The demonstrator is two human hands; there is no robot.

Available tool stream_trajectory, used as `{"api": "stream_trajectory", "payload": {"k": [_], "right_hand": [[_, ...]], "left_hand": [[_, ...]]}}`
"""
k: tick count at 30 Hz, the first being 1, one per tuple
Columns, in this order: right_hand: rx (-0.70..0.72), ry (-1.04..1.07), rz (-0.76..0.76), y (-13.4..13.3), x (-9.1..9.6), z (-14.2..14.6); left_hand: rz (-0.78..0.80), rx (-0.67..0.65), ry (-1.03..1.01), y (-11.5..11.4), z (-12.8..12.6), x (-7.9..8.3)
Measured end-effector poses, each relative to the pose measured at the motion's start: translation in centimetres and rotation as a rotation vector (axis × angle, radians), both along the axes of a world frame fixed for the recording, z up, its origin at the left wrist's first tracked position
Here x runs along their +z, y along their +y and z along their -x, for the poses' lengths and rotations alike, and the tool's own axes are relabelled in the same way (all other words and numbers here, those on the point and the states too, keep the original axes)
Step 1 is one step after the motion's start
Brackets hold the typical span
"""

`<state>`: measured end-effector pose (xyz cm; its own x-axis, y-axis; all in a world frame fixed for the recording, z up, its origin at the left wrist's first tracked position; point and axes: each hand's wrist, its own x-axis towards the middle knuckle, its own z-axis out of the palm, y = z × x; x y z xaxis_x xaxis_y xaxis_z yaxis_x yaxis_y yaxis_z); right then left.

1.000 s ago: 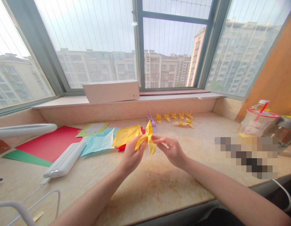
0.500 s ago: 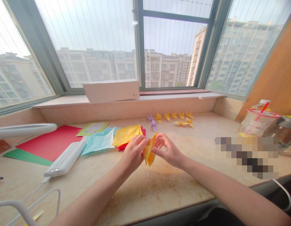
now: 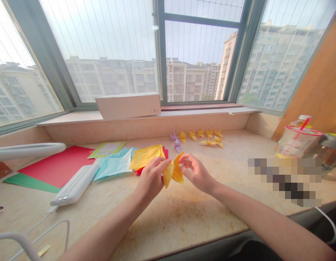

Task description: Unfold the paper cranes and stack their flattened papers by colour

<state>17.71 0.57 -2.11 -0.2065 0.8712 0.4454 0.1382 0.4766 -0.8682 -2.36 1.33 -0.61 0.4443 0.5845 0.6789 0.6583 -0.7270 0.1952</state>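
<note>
Between my hands is a yellow origami crane [image 3: 177, 173], its folded paper flaps spread apart above the counter. My left hand [image 3: 155, 174] pinches the crane's left side between thumb and fingers. On the other side my right hand [image 3: 195, 172] has curled fingers, with its thumb and fingertips at the edge of the right flap. Behind them stands a group of finished yellow cranes [image 3: 192, 135], several in all, along with two purple cranes [image 3: 177, 145].
Left of my hands lie yellow paper sheets [image 3: 146, 156], light blue paper [image 3: 113, 165], red paper [image 3: 57, 165] and a white power bank [image 3: 75, 183] with a cable. A white box [image 3: 128, 106] rests on the window ledge. A lidded cup [image 3: 298, 143] with a red straw stands at right.
The yellow crane has turned and its two flaps are spread wider apart. My right hand has shifted slightly right; my left hand keeps its hold.
</note>
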Motion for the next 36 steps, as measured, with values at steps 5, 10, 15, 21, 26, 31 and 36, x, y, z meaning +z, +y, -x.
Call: {"api": "stream_trajectory", "payload": {"k": [5, 10, 15, 21, 26, 31, 36], "right_hand": [[-0.102, -0.258, 0.028, 0.06, 0.03, -0.11], [-0.072, -0.306, -0.003, -0.04, 0.12, -0.09], [-0.124, -0.229, 0.036, -0.07, 0.24, -0.18], [-0.121, -0.075, 0.099, 0.17, 0.23, -0.06], [-0.171, -0.183, 0.058, 0.27, 0.08, -0.14], [-0.189, -0.272, 0.014, 0.22, 0.17, -0.27], [-0.200, -0.267, 0.002, 0.25, 0.07, -0.34]], "left_hand": [[-0.041, 0.071, 0.048, -0.13, 0.10, -0.07], [-0.027, 0.094, 0.074, -0.22, -0.01, -0.07], [0.065, 0.116, 0.055, -0.25, -0.02, 0.06], [0.141, 0.065, 0.011, 0.18, 0.03, -0.23], [0.002, -0.029, -0.006, 0.58, 0.05, -0.71], [-0.146, -0.118, 0.050, 0.15, -0.39, -0.80], [-0.193, -0.132, 0.123, -0.17, -0.51, -0.60]]}}
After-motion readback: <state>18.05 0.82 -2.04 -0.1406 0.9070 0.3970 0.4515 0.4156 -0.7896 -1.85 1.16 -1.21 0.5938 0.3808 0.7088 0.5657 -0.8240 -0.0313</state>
